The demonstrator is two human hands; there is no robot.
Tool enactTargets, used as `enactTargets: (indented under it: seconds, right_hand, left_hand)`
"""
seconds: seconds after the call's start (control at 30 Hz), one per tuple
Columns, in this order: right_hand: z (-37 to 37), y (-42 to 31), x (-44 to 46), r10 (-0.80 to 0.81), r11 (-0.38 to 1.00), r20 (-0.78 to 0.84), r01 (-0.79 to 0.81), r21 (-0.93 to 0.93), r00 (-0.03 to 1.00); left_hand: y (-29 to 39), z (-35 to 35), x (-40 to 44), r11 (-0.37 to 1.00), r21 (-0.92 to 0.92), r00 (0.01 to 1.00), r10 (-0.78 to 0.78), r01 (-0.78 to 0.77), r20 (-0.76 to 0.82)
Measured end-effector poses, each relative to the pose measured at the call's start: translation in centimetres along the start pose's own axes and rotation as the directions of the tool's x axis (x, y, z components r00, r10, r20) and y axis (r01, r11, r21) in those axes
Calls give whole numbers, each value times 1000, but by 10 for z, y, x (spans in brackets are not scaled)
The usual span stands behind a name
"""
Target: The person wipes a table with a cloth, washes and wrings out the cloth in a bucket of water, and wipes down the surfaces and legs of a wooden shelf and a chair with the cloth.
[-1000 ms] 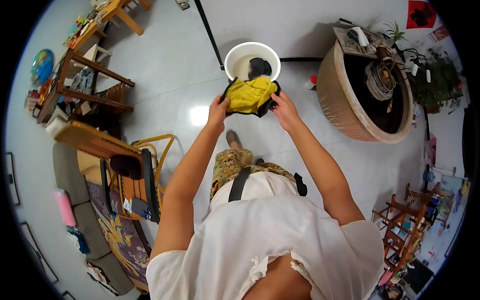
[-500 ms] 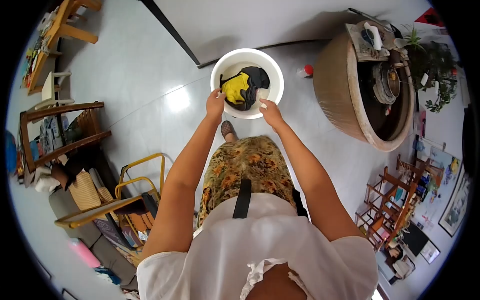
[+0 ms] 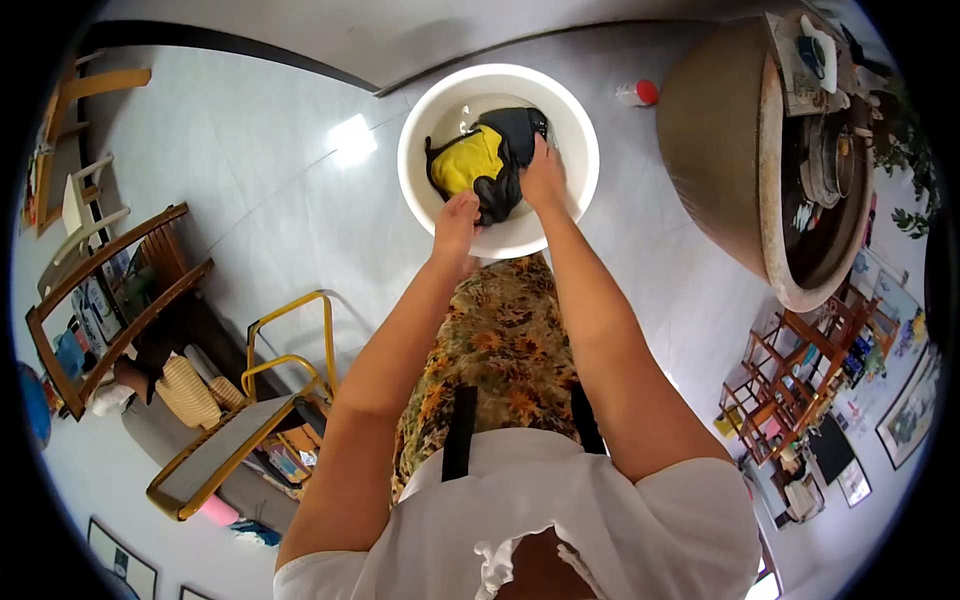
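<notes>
A white round basin (image 3: 582, 160) stands on the floor in front of me with some clear water in it. Inside lies a yellow and black fabric item (image 3: 468, 162), bunched up and wet-looking; its exact kind I cannot make out. My right hand (image 3: 542, 180) reaches into the basin, its fingers closed on the dark edge of the fabric. At the near rim, my left hand (image 3: 458, 218) is closed, curled beside the lower left of the fabric; whatever is in its fingers is hidden.
A red-lidded jar (image 3: 638, 93) lies on the floor right of the basin. Farther right stands a large brown vat (image 3: 715, 150) with objects on its rim. To the left is a yellow-framed chair (image 3: 322, 340), with wooden furniture (image 3: 120, 290) behind it. A wall (image 3: 420, 30) runs beyond the basin.
I have bent closer to the basin. My right hand has moved from the near rim inward onto the dark fabric. My left hand has shifted right along the near rim and curled.
</notes>
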State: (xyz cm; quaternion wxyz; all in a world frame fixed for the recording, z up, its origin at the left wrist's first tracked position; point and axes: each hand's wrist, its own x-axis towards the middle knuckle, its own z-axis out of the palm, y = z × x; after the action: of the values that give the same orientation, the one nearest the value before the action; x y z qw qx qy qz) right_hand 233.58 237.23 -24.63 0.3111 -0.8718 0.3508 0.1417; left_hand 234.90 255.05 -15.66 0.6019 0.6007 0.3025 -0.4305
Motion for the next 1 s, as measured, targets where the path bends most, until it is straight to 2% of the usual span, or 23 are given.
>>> enactTargets:
  seconds: [0.03, 0.07, 0.23, 0.27, 0.3, 0.37, 0.4, 0.43, 0.5, 0.53, 0.57, 0.6, 0.63, 0.7, 0.73, 0.83, 0.9, 0.93, 0.97, 1.0]
  right_hand:
    - [0, 2, 2, 43, 994, 70, -50, 93, 997]
    - [4, 2, 1, 16, 995, -31, -13, 96, 999]
    - [-62, -47, -51, -162, 879, -15, 151, 453, 987]
    - [-84, -65, -68, -181, 849, 10, 151, 506, 983]
    - [-100, -77, -83, -201, 816, 34, 148, 558, 979]
    - [-114, -85, -107, -316, 788, 17, 253, 562, 948]
    - [-121, -89, -117, -328, 801, 96, 223, 556, 940]
    - [-126, -88, -125, -305, 812, 228, 128, 570, 925]
    - [-108, -68, -125, -379, 707, 192, 149, 692, 905]
    - [-111, -71, -122, -197, 515, 316, -176, 839, 928]
    - [-112, -75, -117, -52, 220, 479, -458, 861, 876]
    - [-98, -63, -104, 48, 188, 530, -529, 828, 847]
    - [-105, -74, -95, 173, 59, 584, -600, 798, 793]
    - [-84, -57, -74, -54, -65, 596, -598, 799, 801]
    - [-80, -63, -63, -89, -125, 588, -594, 794, 804]
    - [-87, -67, -58, 75, -84, 665, -659, 747, 743]
    - [-62, -58, -44, 50, -201, 630, -610, 766, 775]
    - [-54, -59, -39, 39, -256, 611, -583, 771, 791]
    - [-49, -59, -37, 37, -272, 613, -582, 766, 789]
    - [-46, -61, -38, 36, -288, 616, -582, 760, 787]
  left_hand:
    - [-1, 1, -1, 1000, -14, 1000, -16, 17, 15]
    - [-1, 4, 0, 997, -44, 998, -61, 61, 12]
    - [31, 19, 5, 911, -299, 959, -273, 283, 74]
    - [48, 27, -3, 908, -311, 959, -281, 281, 46]
    - [54, 28, 0, 908, -324, 964, -240, 265, 118]
    - [64, 25, 11, 904, -353, 954, -150, 239, 261]
    - [73, 27, 11, 848, -447, 917, -104, 284, 385]
    - [76, 30, 9, 902, -387, 948, -70, 193, 310]
    - [82, 39, 3, 972, -234, 987, 25, 13, 159]
    - [88, 48, -8, 961, -272, 997, 65, -52, 40]
    - [88, 51, -14, 976, -184, 992, 124, -116, 34]
    - [86, 52, -20, 980, -93, 983, 179, -176, 34]
    - [84, 55, -28, 972, 0, 972, 234, -234, 40]
    - [79, 65, -45, 938, 143, 948, 308, -316, 78]
    - [76, 71, -54, 919, 187, 937, 335, -348, 95]
    - [69, 77, -56, 863, 281, 907, 407, -420, 106]
    - [70, 79, -56, 828, 284, 871, 488, -483, 58]
    - [79, 76, -55, 886, 305, 935, 353, -349, 43]
    - [76, 74, -47, 894, 293, 937, 350, -339, 17]
    - [80, 71, -42, 855, 373, 922, 387, -359, 0]
